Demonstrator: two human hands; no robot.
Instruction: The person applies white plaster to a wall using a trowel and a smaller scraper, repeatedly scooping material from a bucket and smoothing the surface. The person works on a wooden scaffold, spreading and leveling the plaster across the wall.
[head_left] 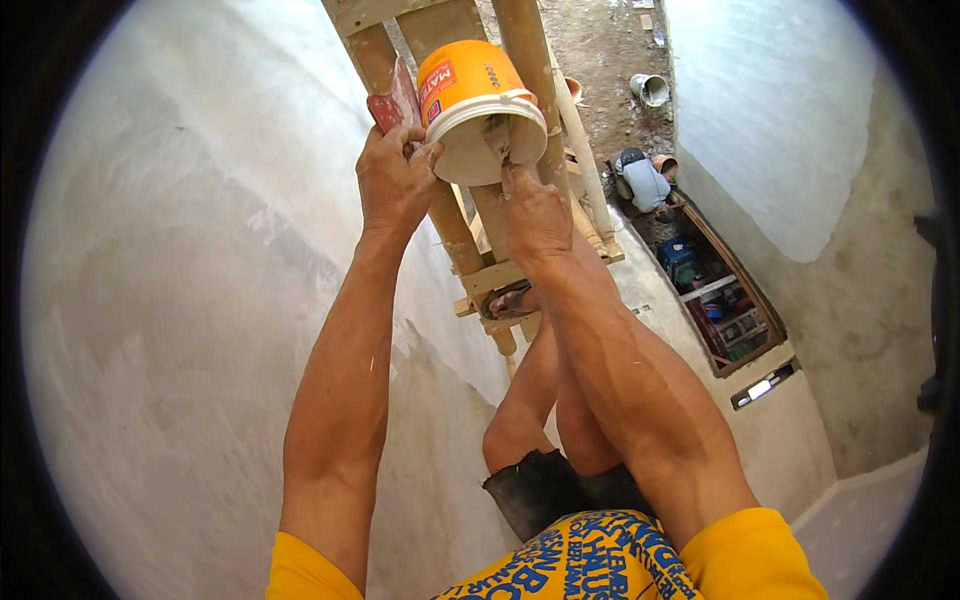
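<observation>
An orange bucket (465, 75) with a white rim lies tipped, its mouth facing me, on bamboo scaffolding. Pale residue coats its inside. My left hand (392, 185) is closed on a red flat plastering float (398, 98), smeared with pale plaster, just left of the bucket. The thumb of that hand lies close to the bucket's rim; whether it touches is unclear. At the right part of the bucket's mouth is my right hand (537, 212), its fingers curled together. Something small and dark shows inside by its fingertips, too indistinct to name.
The bamboo and plank scaffold (455, 235) runs away below me, with a foot on it. A partly plastered wall (180, 250) rises on the left. To the right are a wall opening (715, 285) with stored items, a crouching person (645, 182) and a pale bucket (652, 90).
</observation>
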